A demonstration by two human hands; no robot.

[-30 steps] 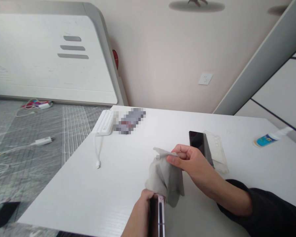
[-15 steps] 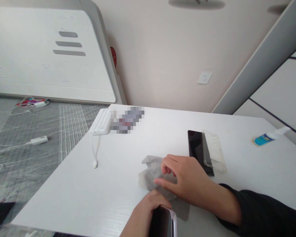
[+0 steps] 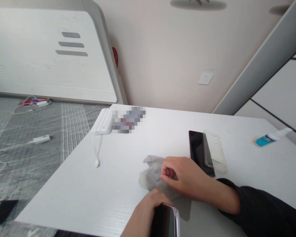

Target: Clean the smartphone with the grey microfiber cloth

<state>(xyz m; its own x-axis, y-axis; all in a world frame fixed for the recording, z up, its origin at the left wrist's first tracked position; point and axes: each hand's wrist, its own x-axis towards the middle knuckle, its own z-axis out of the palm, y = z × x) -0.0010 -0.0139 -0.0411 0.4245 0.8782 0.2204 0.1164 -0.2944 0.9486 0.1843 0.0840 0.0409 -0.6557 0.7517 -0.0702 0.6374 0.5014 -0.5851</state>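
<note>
My left hand (image 3: 153,205) is wrapped around a phone (image 3: 162,221) with a pale pinkish edge, at the bottom of the view; the phone's lower part runs out of frame. My right hand (image 3: 185,177) hovers over or rests on a crumpled grey cloth (image 3: 151,172), its fingers curled in toward the palm and the thumb beneath them. No cloth shows between those fingers. Part of the cloth is hidden under both hands. Just beyond my right wrist lies a second phone (image 3: 198,148), dark and flat, with a clear phone case (image 3: 215,151) overlapping its right edge.
On the white table (image 3: 88,197) sit a white power bank (image 3: 105,121) with a short cable (image 3: 97,161), a blurred-out grey item (image 3: 130,120) and a spray bottle (image 3: 265,140) at the right. A wall socket (image 3: 206,78) is behind. Chargers and cables lie on the grey bedding (image 3: 71,128).
My right hand's fingers have curled in more tightly over the cloth. My left hand still holds the phone. The whole view has shifted slightly.
</note>
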